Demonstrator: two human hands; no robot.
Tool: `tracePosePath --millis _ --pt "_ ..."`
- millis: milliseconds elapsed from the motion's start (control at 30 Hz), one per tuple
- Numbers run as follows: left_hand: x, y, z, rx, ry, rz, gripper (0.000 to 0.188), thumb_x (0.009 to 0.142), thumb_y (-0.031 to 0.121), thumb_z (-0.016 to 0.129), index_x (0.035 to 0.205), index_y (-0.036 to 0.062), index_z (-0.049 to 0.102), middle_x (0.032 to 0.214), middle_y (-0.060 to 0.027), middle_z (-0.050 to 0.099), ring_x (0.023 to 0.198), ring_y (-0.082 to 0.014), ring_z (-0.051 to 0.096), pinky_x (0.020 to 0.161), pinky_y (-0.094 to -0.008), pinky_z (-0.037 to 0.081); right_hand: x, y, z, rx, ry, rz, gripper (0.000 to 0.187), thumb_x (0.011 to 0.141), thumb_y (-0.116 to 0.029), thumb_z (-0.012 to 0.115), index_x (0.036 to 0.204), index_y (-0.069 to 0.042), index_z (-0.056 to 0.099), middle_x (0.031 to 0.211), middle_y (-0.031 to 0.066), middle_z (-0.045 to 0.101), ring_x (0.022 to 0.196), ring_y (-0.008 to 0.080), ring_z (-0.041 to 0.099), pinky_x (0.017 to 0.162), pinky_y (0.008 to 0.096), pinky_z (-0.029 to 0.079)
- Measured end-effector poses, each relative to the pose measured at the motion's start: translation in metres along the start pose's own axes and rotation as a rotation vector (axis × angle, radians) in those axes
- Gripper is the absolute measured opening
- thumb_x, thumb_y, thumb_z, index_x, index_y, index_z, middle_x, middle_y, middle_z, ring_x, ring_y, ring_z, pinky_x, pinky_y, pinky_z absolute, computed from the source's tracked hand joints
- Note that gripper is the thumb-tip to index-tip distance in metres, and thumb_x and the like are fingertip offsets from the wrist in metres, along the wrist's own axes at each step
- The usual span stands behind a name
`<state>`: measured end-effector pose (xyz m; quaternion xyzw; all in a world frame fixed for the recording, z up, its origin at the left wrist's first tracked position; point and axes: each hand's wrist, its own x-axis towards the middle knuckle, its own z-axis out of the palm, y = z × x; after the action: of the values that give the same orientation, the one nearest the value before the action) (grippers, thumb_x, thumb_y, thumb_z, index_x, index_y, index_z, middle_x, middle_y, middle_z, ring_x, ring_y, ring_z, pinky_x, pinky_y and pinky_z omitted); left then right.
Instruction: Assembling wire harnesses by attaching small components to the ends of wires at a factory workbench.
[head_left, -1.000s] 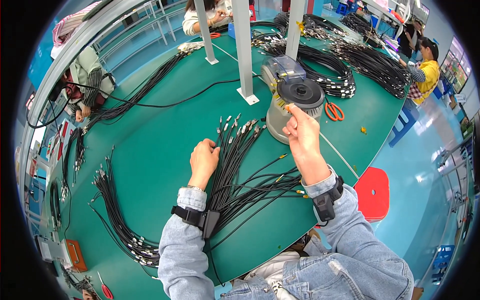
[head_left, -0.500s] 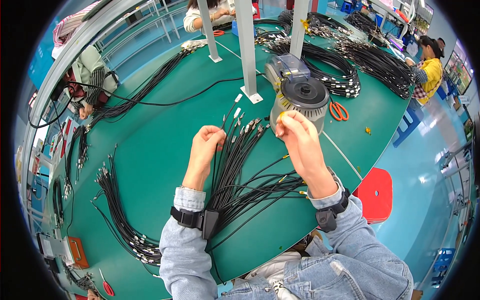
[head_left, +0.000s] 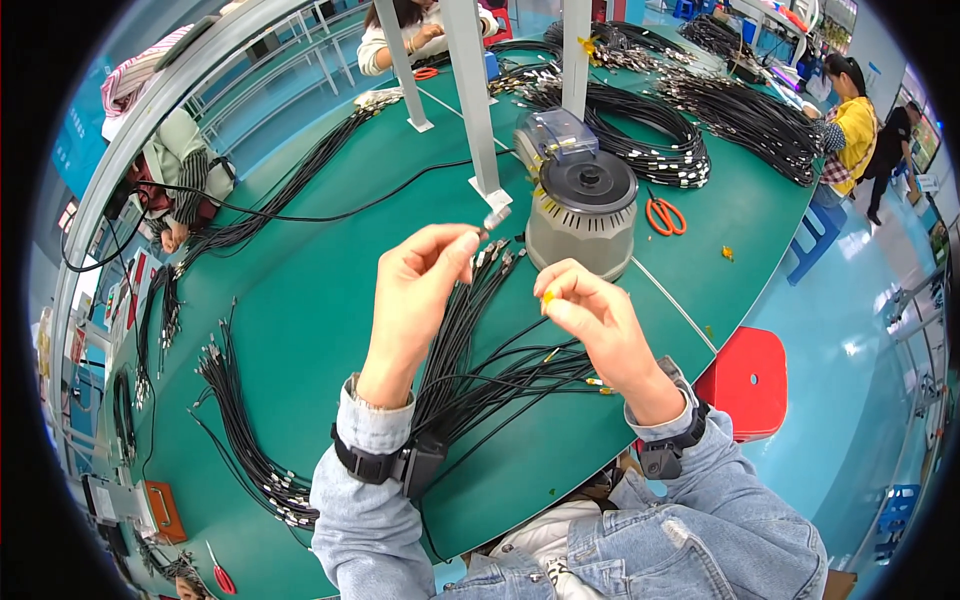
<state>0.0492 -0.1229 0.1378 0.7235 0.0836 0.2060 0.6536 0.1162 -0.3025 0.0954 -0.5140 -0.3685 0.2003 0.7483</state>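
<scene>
My left hand [head_left: 415, 295] is closed in a pinch around the end of a black cable, whose pale connector [head_left: 495, 216] sticks out past the fingertips. To its right, my right hand [head_left: 602, 335] pinches a small piece of yellow tape [head_left: 548, 298]. The hands are apart. Below and between them a bundle of black cables [head_left: 465, 335] fans out on the green table, metal-tipped ends pointing away from me. Several nearer cables [head_left: 520, 385] spread to the right, some with yellow tips. Just beyond my right hand stands a round grey tape dispenser [head_left: 580, 240] with a black disc on top.
Orange-handled scissors [head_left: 665, 215] lie right of the dispenser. Metal posts [head_left: 475, 110] rise from the green table [head_left: 330, 270]. Another cable bundle [head_left: 240, 420] lies left, coiled cables [head_left: 660, 140] at the back. A red stool [head_left: 745, 385] stands right. Several people work around the table.
My left hand has lifted the cable's connector end up and to the right, toward my right hand. My right hand has come nearer to me, away from the dispenser, with the yellow tape.
</scene>
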Motion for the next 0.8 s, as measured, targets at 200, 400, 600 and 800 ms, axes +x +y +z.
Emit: tracePosePath --millis 200,400,600,800 --pt "-0.054 -0.008 0.006 0.058 -0.013 -0.065 0.017 0.088 0.013 0.054 0.1 0.0021 0.06 0.065 0.0029 0.055 0.05 0.0005 0.037 0.043 -0.0155 0.025 -0.012 0.003 0.013 -0.13 -0.069 -0.153 0.007 0.083 -0.007 0.054 0.083 0.0 0.051 0.094 0.007 0.048 0.082 0.0141 0.045 0.078 0.0267 0.036" --pt "-0.103 -0.022 0.01 -0.145 0.075 -0.214 0.015 0.089 0.012 0.053 0.097 0.0013 0.06 0.065 0.0008 0.056 0.048 0.0005 0.036 0.041 -0.0156 0.023 -0.026 0.01 0.028 -0.199 -0.207 -0.033 0.01 0.084 -0.009 0.054 0.081 0.0 0.051 0.085 0.0066 0.048 0.078 0.0152 0.045 0.075 0.0282 0.037" --pt "-0.113 -0.021 0.007 -0.222 0.096 -0.269 0.015 0.089 0.011 0.054 0.097 -0.0004 0.06 0.067 0.0001 0.056 0.051 -0.0005 0.039 0.045 -0.0157 0.026 -0.026 0.013 0.038 -0.251 -0.245 -0.012 0.011 0.084 -0.009 0.055 0.078 0.0 0.051 0.077 0.005 0.048 0.075 0.0145 0.046 0.072 0.0282 0.038" --pt "-0.111 -0.028 0.011 -0.216 0.109 -0.173 0.015 0.089 0.011 0.054 0.096 -0.0009 0.06 0.066 -0.0008 0.055 0.047 0.0003 0.034 0.042 -0.0157 0.022 -0.025 0.014 0.044 -0.274 -0.175 0.042 0.011 0.081 -0.008 0.056 0.075 0.0 0.051 0.073 0.0047 0.049 0.071 0.014 0.047 0.07 0.0285 0.04"
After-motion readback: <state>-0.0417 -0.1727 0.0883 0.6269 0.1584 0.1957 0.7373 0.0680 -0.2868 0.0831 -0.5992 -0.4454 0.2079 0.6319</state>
